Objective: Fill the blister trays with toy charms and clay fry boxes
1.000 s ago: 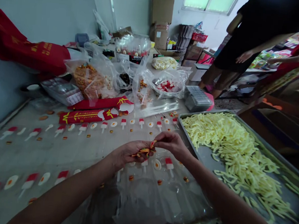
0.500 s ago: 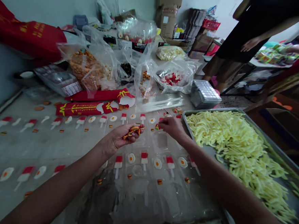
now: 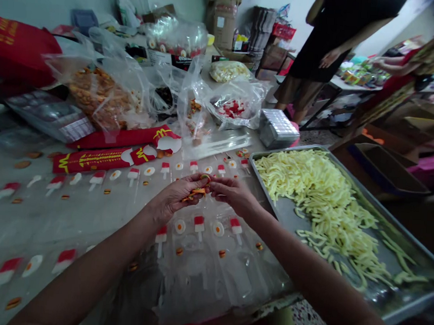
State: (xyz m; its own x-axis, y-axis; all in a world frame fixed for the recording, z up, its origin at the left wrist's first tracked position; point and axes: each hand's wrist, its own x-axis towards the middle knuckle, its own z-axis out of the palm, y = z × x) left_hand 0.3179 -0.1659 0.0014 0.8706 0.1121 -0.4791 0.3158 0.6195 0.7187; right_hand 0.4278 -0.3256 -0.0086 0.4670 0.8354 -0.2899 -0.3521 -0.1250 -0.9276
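Note:
My left hand (image 3: 177, 195) is closed around several small orange-and-brown toy food pieces (image 3: 194, 196), some with red and green edges. The fingertips of my right hand (image 3: 235, 193) are pinched together against these pieces; whatever lies between them is hidden. Below both hands, clear plastic packs (image 3: 198, 267) are laid in rows on the table. On them lie miniature red-and-white popsicles (image 3: 199, 224), fried eggs (image 3: 218, 229) and tiny burgers (image 3: 222, 253).
A metal tray (image 3: 282, 214) of yellow fry-shaped pieces (image 3: 322, 189) stands to the right. Red fries cartons (image 3: 98, 159), bags of orange pieces (image 3: 99, 95), a bag of red-and-white pieces (image 3: 232, 109) and stacked clear boxes (image 3: 279, 127) line the back. Other people stand beyond.
My right hand has moved left from the far row of packs to meet my left hand, which still holds the pieces. The view has shifted to the right.

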